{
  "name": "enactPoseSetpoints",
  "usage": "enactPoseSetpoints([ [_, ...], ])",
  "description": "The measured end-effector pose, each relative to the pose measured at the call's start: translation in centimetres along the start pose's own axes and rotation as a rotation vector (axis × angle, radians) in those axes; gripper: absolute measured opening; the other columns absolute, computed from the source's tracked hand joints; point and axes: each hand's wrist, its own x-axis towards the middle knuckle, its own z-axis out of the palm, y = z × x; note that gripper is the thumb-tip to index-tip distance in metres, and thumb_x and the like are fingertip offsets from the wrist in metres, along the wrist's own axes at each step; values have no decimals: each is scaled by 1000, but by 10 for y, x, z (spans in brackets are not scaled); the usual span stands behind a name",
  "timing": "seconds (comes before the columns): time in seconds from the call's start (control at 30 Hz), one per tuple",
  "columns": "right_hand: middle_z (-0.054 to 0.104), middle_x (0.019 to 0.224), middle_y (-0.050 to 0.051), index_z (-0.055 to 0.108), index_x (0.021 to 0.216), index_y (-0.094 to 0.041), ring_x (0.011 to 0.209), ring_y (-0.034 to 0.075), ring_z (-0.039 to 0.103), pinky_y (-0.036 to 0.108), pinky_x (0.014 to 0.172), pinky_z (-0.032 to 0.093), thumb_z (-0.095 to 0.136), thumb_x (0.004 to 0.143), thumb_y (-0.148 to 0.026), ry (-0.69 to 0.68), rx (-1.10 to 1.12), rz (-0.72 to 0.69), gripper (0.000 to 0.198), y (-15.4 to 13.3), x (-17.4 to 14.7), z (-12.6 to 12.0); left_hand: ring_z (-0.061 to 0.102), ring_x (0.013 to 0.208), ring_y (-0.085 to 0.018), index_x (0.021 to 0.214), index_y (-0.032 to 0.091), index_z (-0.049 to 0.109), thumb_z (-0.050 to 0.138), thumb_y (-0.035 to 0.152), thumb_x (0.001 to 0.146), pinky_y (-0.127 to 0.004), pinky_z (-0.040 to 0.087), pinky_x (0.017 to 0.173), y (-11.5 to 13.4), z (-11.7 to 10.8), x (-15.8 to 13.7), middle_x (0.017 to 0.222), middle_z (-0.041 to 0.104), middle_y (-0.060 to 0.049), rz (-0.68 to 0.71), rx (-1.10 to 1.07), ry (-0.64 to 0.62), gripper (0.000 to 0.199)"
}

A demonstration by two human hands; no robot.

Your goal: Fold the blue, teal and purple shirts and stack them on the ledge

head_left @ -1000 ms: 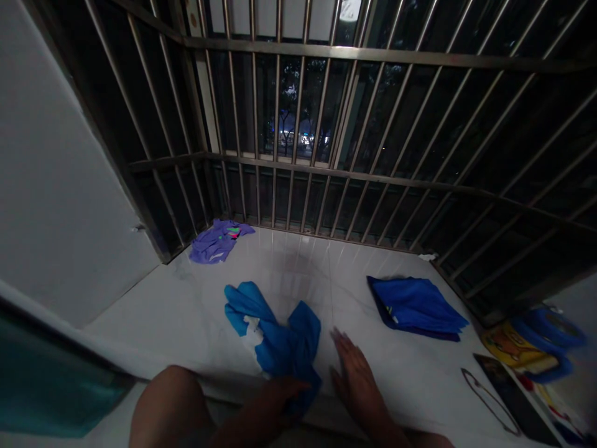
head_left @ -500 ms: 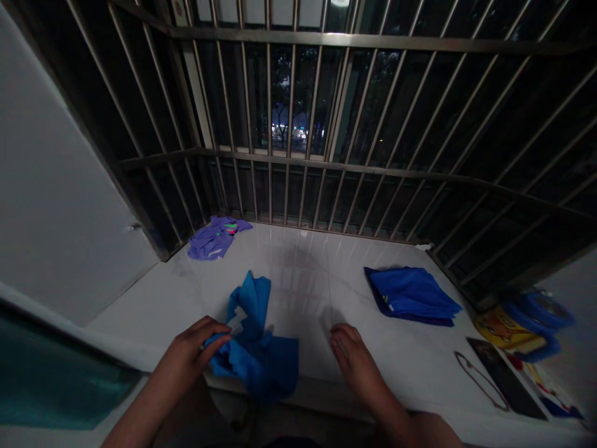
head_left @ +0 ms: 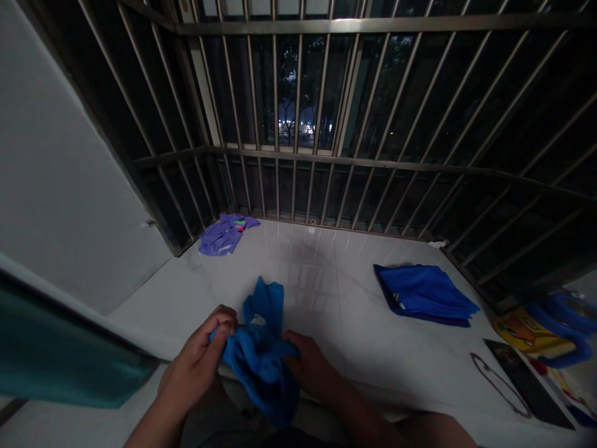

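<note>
Both our hands grip one crumpled blue cloth (head_left: pixel 261 361) at the white ledge's (head_left: pixel 326 292) near edge: left hand (head_left: pixel 200 364) pinching its corner, right hand (head_left: pixel 310 367) closed on the bunched middle

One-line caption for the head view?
Both hands, left hand and right hand, grip a crumpled blue cloth at the white ledge.

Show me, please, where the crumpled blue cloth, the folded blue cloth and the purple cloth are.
crumpled blue cloth (head_left: pixel 261 361), head view, on its bunched middle between the hands.
folded blue cloth (head_left: pixel 424 292), head view, on its flat top.
purple cloth (head_left: pixel 226 233), head view, on its middle, by the bars.
</note>
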Motion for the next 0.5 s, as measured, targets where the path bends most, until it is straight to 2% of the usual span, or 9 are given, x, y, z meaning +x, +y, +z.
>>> enactPoseSetpoints([
  [0.07, 70, 87, -2, 67, 94, -24, 86, 19, 67, 29, 80, 52, 57, 91, -27, 55, 72, 76, 12, -18, -6, -19, 74, 105, -27, 100, 27, 69, 44, 62, 110, -37, 62, 95, -2, 1, -1, 108, 78, -9, -10, 24, 55, 45],
  [0.13, 69, 86, -1, 65, 91, -24, 84, 20, 66, 29, 76, 52, 56, 94, -36, 113, 117, 123, 15, -38, -14, -41, 76, 108, -27, 99, 29, 68, 50, 63, 107, -38, 62, 95, -3, 8, -4, 114, 80, -8, -39, 51, 74, 40],
  [0.23, 69, 86, 0, 65, 92, -25, 83, 21, 65, 30, 75, 54, 59, 93, -48, 201, 168, 204, 23, -67, -27, -73, 79, 93, -25, 88, 30, 59, 76, 64, 91, -34, 63, 83, 2, 22, -9, 109, 83, -2, -89, 79, -55, 38],
  [0.3, 68, 84, -1, 65, 92, -25, 79, 20, 64, 30, 74, 54, 64, 92, -50, 189, 234, 234, 25, -87, -36, -92, 79, 81, -24, 95, 33, 61, 85, 57, 84, -32, 63, 76, 9, 29, -11, 104, 84, 2, -104, 110, -183, 35],
  [0.33, 67, 83, -2, 65, 92, -25, 78, 19, 64, 29, 72, 54, 68, 92, -51, 152, 269, 242, 26, -97, -41, -102, 80, 83, -24, 105, 36, 65, 83, 51, 85, -33, 64, 77, 13, 32, -11, 108, 85, 3, -101, 130, -237, 31],
  [0.43, 69, 85, -1, 68, 95, -24, 78, 18, 65, 27, 70, 54, 77, 92, -49, 33, 305, 271, 28, -125, -57, -130, 80, 117, -26, 141, 41, 66, 68, 34, 93, -36, 63, 100, 20, 31, -6, 138, 81, 0, -86, 201, -311, 48],
  [0.5, 73, 89, 0, 69, 98, -23, 80, 18, 67, 26, 70, 55, 79, 93, -49, 9, 264, 293, 28, -139, -67, -150, 77, 127, -25, 141, 37, 70, 60, 30, 94, -35, 60, 109, 15, 24, 0, 142, 79, -1, -109, 297, -276, 48],
])
